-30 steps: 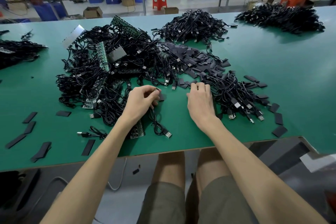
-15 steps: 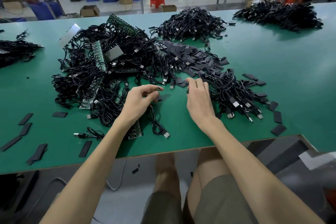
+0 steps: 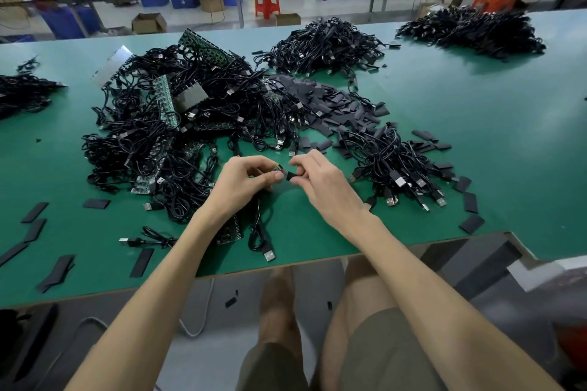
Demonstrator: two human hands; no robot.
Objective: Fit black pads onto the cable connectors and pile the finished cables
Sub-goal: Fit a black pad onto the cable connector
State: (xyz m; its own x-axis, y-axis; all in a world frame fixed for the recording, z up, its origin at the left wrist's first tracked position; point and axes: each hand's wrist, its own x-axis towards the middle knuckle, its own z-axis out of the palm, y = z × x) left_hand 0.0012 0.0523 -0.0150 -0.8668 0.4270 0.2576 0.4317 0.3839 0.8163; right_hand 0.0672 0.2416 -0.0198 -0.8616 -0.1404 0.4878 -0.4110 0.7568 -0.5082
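Observation:
My left hand (image 3: 244,179) pinches the small green connector end (image 3: 278,168) of a black cable (image 3: 259,233) that trails down to a USB plug near the table's front edge. Just right of it, my right hand (image 3: 320,179) pinches a small black pad (image 3: 292,175), almost touching the connector. Behind my hands lies a big tangle of black cables (image 3: 165,130) mixed with green circuit strips. A heap of loose black pads (image 3: 336,105) sits behind and to the right. A smaller bundle of cables (image 3: 400,165) lies to the right of my right hand.
The green table (image 3: 508,124) carries more cable piles at the back centre (image 3: 324,44), back right (image 3: 473,30) and far left (image 3: 22,94). Loose pads (image 3: 35,228) lie at front left and front right. A person sits at the far right, behind the table.
My right hand lifted off the pad heap with a pad and swung left toward my left hand. The left hand raised the connector end slightly to meet it.

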